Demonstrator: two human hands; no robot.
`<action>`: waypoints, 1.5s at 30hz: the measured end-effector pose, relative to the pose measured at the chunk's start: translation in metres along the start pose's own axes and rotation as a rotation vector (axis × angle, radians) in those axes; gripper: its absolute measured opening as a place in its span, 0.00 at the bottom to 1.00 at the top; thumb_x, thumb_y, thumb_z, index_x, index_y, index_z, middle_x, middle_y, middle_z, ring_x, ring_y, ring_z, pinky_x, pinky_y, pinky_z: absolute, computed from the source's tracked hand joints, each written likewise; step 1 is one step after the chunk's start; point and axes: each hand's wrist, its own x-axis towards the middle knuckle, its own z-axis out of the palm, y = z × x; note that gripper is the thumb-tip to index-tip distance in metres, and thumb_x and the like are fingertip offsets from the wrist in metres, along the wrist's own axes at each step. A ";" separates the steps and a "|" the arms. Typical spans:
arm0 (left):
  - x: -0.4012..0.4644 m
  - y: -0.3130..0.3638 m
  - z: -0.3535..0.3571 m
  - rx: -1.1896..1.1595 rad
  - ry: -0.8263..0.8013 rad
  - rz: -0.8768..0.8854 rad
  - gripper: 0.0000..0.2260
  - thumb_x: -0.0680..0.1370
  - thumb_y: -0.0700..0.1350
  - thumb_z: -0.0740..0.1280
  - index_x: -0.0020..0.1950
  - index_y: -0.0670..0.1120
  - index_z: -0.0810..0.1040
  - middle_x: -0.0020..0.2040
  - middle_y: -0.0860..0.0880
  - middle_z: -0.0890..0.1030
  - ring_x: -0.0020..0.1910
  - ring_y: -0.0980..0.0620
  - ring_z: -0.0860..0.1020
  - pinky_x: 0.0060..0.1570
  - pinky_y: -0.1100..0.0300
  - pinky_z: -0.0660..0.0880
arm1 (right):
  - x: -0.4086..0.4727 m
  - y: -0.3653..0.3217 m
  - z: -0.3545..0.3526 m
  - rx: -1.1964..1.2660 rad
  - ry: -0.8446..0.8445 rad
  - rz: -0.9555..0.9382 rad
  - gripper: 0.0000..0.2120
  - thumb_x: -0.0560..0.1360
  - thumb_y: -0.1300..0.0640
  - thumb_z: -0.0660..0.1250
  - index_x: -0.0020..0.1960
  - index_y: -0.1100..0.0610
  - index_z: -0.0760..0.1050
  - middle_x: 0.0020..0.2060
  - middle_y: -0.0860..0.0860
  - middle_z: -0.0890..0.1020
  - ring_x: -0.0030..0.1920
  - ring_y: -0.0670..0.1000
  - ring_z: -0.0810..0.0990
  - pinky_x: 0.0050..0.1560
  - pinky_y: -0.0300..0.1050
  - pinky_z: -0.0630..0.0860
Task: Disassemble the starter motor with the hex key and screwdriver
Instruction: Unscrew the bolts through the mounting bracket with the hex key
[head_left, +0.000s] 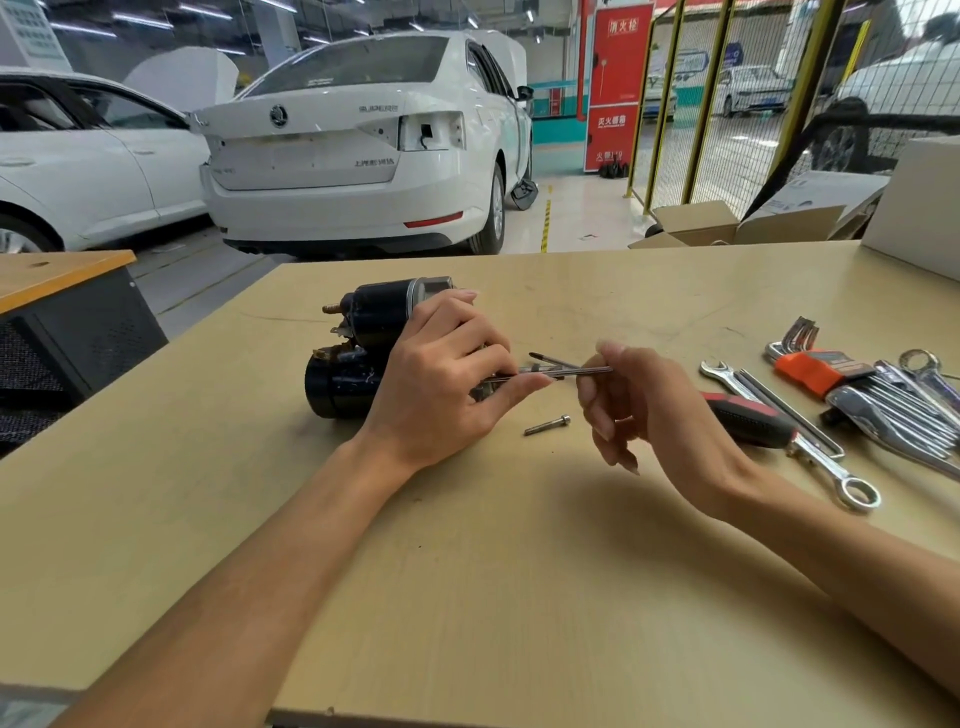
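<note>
Left hand (441, 379): lying over the right end of the starter motor, fingers curled round the housing; thumb and forefinger are pinching the near end of a long thin bolt
Right hand (644, 400): hovering just right of the left hand, thumb and forefinger tip closing on the far end of the same bolt; remaining fingers are hanging loosely curled, gripping nothing else
Starter motor (363, 348): lying on its side under and left of the left hand; black solenoid cylinder sitting behind, black motor body in front, threaded terminal stud pointing away to the left
Long thin bolt (550, 373): spanning the gap between the two hands, roughly level; how far it is sitting inside the motor, cannot tell, left hand is hiding that end
Screwdriver (748, 418): lying on the table, black and red handle showing just right of the right hand; shaft passing behind the hand, dark tip emerging between the two hands, above the bolt
Loose bolt (548, 424): resting on the table below the gap between the hands, touching neither
Hex key set (810, 366): in an orange holder, well right of the right hand, untouched
Wrenches (789, 426): lying spread right of the screwdriver handle, one ring end nearest the right wrist
Table (467, 571): carrying both forearms and all items
</note>
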 end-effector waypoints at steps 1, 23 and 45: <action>0.000 0.000 0.000 0.005 0.000 -0.002 0.15 0.75 0.52 0.73 0.38 0.41 0.85 0.37 0.47 0.83 0.42 0.44 0.80 0.64 0.49 0.71 | 0.000 0.000 0.000 0.003 -0.002 0.005 0.17 0.74 0.48 0.55 0.37 0.58 0.73 0.25 0.53 0.71 0.25 0.52 0.70 0.23 0.43 0.64; 0.001 -0.002 0.000 -0.019 0.019 0.014 0.15 0.76 0.51 0.72 0.36 0.41 0.85 0.36 0.48 0.82 0.40 0.44 0.79 0.62 0.48 0.72 | 0.000 0.004 0.003 0.382 0.001 0.319 0.17 0.80 0.56 0.55 0.36 0.59 0.74 0.25 0.50 0.67 0.22 0.49 0.65 0.20 0.38 0.59; 0.000 0.000 -0.002 0.010 -0.002 0.017 0.16 0.76 0.52 0.72 0.36 0.41 0.84 0.37 0.47 0.82 0.41 0.44 0.80 0.63 0.48 0.72 | -0.004 0.001 -0.006 -0.367 0.002 -0.168 0.14 0.85 0.53 0.55 0.45 0.57 0.74 0.34 0.47 0.80 0.26 0.49 0.75 0.29 0.32 0.67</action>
